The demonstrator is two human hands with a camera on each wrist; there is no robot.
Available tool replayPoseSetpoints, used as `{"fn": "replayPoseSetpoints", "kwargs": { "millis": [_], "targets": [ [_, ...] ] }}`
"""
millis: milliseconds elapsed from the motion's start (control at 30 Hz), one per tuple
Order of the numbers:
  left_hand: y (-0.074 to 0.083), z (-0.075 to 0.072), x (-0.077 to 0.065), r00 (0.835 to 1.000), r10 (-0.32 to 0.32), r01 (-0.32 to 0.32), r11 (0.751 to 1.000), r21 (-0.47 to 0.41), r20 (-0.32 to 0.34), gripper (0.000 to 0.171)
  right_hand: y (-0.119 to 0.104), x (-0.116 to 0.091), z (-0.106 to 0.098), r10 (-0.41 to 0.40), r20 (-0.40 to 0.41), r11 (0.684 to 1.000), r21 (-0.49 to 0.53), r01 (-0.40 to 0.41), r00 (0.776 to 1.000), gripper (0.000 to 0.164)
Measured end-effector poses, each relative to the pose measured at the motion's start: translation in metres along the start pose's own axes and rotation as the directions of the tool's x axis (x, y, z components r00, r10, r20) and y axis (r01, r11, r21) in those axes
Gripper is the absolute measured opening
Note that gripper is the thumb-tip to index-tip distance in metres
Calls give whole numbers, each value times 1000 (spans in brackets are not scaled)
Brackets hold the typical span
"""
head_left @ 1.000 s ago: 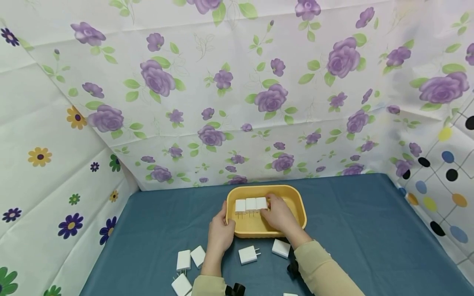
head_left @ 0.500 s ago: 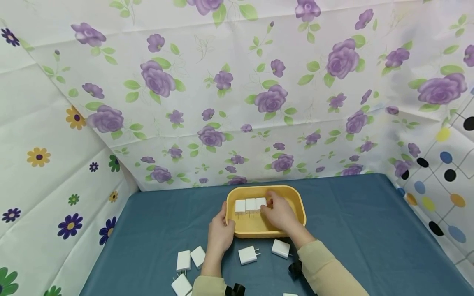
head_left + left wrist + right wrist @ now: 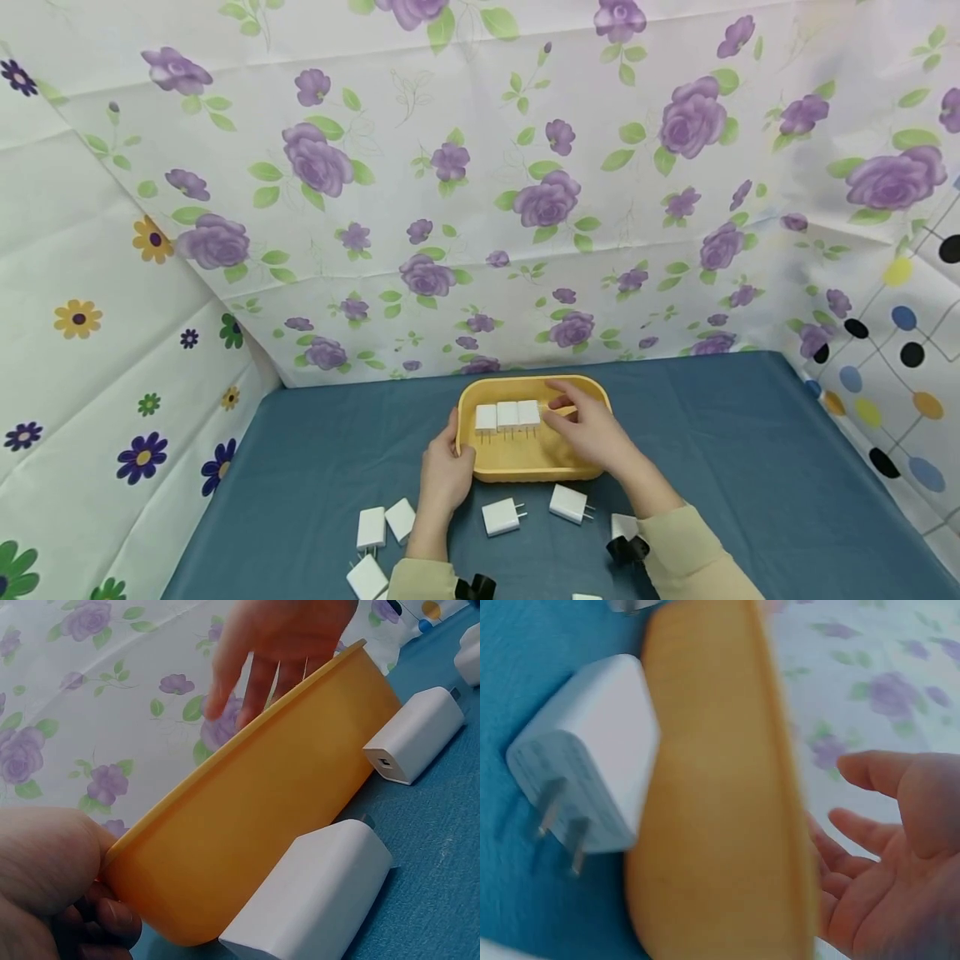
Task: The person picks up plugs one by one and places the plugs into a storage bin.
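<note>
Yellow rounded-rectangular plastic tray (image 3: 517,477): contained three white boxy pronged adapters (image 3: 507,415), rowed; stood near the back edge of the blue cloth-covered counter (image 3: 742,467). Left hand (image 3: 445,471): gripped tray's left rim. Right hand (image 3: 592,429): unclenched, holding nothing, over right end. Loose adapters (image 3: 501,517): lay nearer, one apparently half-hidden.

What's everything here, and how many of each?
Cloth: one, blue, spread underneath.
Tray: one, yellow, on the cloth.
Chargers inside: three, white, in a row in the tray.
Loose chargers: at least seven, white, on the cloth, some cut off.
Back sheet: one, white, purple-flowered, behind.
Left sheet: one, white, flowered, left.
Right sheet: one, white with dots, right.
Wrist gadgets: two, black, beside the sleeves.
Sleeves: two, beige, low in the head view.
Left grip: one, bare, holding the tray's left edge.
Right grip: one, bare, over the tray, holding nothing.
</note>
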State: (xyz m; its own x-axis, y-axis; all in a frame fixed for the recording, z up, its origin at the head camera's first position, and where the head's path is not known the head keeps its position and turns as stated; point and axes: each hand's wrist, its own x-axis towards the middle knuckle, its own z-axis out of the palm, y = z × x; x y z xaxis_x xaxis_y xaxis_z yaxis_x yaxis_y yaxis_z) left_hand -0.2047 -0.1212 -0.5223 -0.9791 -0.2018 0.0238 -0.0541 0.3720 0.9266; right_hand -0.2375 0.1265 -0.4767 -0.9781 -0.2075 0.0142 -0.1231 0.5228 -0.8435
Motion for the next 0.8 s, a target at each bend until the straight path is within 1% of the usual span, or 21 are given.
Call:
{"fn": "replayPoseSetpoints", "kwargs": {
  "millis": [100,267,367,433,533,633,700,800],
  "targets": [
    [0,1,0,1000,-9,9,1000,5,3,65,3,-16,-14,2,22,1000,31,-3,1000,56],
    [1,2,0,1000,-17,17,1000,10,5,65,14,-42,-38,-4,19,996,89,2,1000,52],
    [0,3,0,1000,-13,13,1000,12,1,65,22,-52,-53,1,21,995,97,-3,1000,48],
    [0,3,0,1000,-6,6,1000,14,2,65,29,-57,-63,15,42,995,95,-19,999,44],
    [0,3,0,1000,-4,4,1000,18,4,65,38,-62,-79,37,105,994,98,-47,994,39],
    [1,2,0,1000,-7,6,1000,18,7,66,45,-67,-92,56,182,996,60,-68,982,34],
    [1,2,1,1000,-10,10,1000,18,6,66,52,-71,-98,71,232,997,18,-78,970,27],
    [0,1,2,1000,-16,16,1000,18,1,66,63,-71,-99,110,302,994,-44,-102,947,20]
  ]
}}
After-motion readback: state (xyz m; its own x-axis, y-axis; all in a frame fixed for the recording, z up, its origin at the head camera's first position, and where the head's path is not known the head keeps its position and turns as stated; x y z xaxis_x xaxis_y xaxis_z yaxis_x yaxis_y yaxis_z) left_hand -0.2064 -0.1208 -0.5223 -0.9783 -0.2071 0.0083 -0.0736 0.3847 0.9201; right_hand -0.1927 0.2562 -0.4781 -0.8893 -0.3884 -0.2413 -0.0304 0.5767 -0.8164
